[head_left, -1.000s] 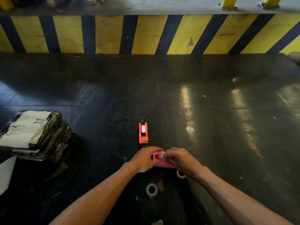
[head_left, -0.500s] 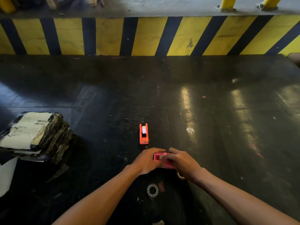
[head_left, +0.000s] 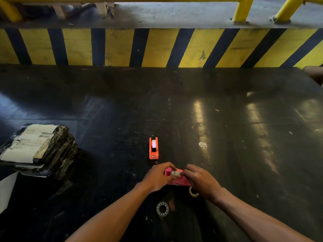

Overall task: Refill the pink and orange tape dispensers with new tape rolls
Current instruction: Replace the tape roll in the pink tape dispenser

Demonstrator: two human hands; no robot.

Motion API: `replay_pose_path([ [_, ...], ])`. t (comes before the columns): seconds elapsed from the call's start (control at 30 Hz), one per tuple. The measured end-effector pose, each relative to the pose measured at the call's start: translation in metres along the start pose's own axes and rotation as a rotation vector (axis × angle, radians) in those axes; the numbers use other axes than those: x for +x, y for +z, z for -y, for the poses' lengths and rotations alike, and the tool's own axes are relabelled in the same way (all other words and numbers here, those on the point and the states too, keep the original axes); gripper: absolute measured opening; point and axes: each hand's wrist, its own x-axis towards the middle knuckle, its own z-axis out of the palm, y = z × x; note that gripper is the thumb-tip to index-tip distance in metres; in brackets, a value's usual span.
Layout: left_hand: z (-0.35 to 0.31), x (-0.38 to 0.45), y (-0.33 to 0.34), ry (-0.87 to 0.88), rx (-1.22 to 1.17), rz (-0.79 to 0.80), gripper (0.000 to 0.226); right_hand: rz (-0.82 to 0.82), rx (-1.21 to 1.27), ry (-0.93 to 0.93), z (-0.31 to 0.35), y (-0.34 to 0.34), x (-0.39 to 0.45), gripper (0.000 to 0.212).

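Observation:
The pink tape dispenser (head_left: 180, 180) lies on the dark surface near me. My left hand (head_left: 158, 177) grips its left end. My right hand (head_left: 201, 180) pinches the whitish tape roll (head_left: 175, 173) seated in its top, fingers closed on it. The orange dispenser (head_left: 153, 148) stands just beyond, apart from both hands, with a white roll showing in its slot. A yellowish tape roll (head_left: 193, 192) lies flat under my right wrist, partly hidden. A white ring-shaped core (head_left: 162, 208) lies between my forearms.
A stack of black wrapped parcels (head_left: 37, 149) with white labels sits at the left. A yellow and black striped kerb (head_left: 157, 48) borders the far side, with yellow railing posts (head_left: 242, 9) above. A white sheet (head_left: 7, 191) shows at the left edge.
Both hands stay on the pink dispenser; my right fingers have shifted so the whitish roll now shows between the hands. The orange dispenser has not moved.

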Motion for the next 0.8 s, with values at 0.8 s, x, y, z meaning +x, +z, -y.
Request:
replay_pose_path([
  [0.8, 0.0, 0.0, 0.003, -0.016, -0.09, -0.03, 0.021, -0.123, -0.063, 0.129, -0.024, 0.019, -0.04, 0.035],
])
